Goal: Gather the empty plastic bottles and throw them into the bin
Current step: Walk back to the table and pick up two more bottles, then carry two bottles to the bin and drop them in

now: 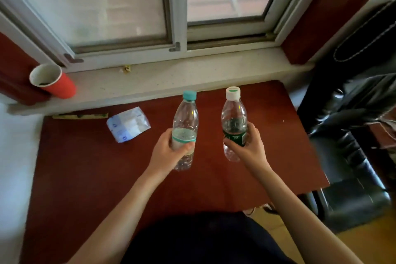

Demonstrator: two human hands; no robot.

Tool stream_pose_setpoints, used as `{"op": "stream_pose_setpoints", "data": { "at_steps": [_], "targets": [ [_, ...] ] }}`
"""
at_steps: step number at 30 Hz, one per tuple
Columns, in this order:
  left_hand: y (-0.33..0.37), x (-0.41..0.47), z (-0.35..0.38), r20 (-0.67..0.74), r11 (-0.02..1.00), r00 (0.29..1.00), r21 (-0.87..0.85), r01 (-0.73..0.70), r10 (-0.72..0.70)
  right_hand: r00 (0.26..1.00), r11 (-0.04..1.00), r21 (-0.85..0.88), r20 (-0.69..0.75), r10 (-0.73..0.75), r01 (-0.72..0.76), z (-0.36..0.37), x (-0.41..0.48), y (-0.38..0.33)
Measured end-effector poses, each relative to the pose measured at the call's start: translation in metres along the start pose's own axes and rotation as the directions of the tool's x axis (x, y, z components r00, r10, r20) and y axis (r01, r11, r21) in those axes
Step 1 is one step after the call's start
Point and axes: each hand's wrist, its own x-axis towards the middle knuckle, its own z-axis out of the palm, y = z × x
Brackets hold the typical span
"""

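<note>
Two clear plastic bottles stand upright over the dark red table. The bottle with a teal cap has a pale label, and my left hand grips it around the lower body. The bottle with a white cap has a dark green label, and my right hand grips it at the label. Both bottles look empty. Whether their bases touch the table I cannot tell. No bin is in view.
A red paper cup sits on the grey window sill at the left. A blue-and-white plastic packet lies on the table. A black chair with dark clothing stands at the right, over wooden floor.
</note>
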Motion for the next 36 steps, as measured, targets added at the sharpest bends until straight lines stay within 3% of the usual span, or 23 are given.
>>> {"op": "stream_pose_setpoints", "data": {
  "at_steps": [9,17,21,27,36],
  "targets": [
    [-0.019,-0.051,0.062,0.300,0.991,0.945,0.065,0.114,-0.129,0.920,0.923,0.284,-0.215,0.327,-0.261,-0.061,-0.130,0.073],
    [0.010,-0.066,0.174,0.495,0.984,0.862,0.179,0.023,-0.110,0.752,0.842,0.477,-0.452,0.481,-0.252,-0.128,-0.224,0.139],
    [0.034,-0.088,0.256,0.630,0.971,0.773,0.222,-0.093,-0.071,0.656,0.826,0.525,-0.553,0.514,-0.205,-0.175,-0.277,0.169],
    [0.054,-0.140,0.388,0.810,0.913,0.583,0.283,-0.295,-0.062,0.402,0.768,0.624,-0.671,0.623,-0.147,-0.223,-0.376,0.221],
    [0.060,-0.230,0.532,0.943,0.804,0.261,0.316,-0.504,-0.206,-0.041,0.627,0.776,-0.626,0.779,0.066,-0.229,-0.474,0.266]
  ]
}}
